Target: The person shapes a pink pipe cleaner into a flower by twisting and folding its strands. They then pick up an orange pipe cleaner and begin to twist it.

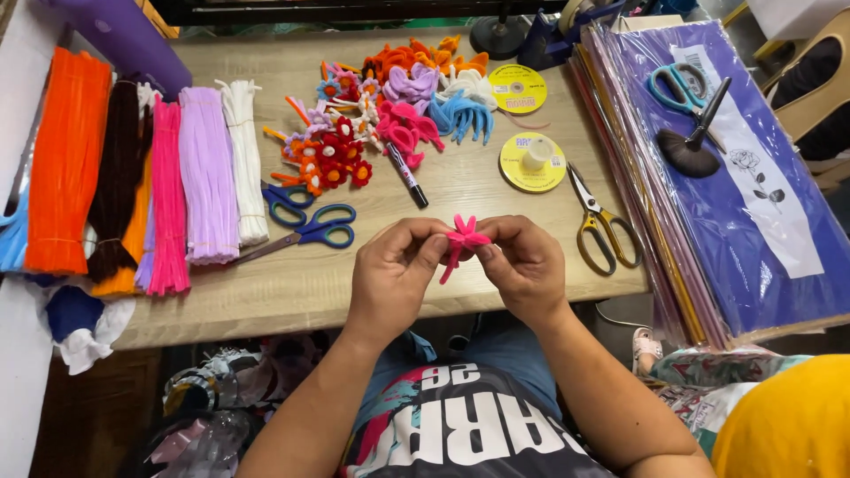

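While both hands met over the near edge of the pale wooden table (292, 292), the left hand (396, 270) and right hand (524, 265) pinched a small pink pipe-cleaner flower (462, 239) between closed fingertips. Blue-handled scissors (310, 232) lay just to the left, yellow-handled scissors (602, 226) to the right, and bundles of coloured pipe cleaners (168, 190) far left

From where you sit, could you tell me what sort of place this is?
Likely a craft table for making pipe-cleaner flowers: pipe-cleaner bundles, finished flowers, scissors, and both hands shaping a pink flower.
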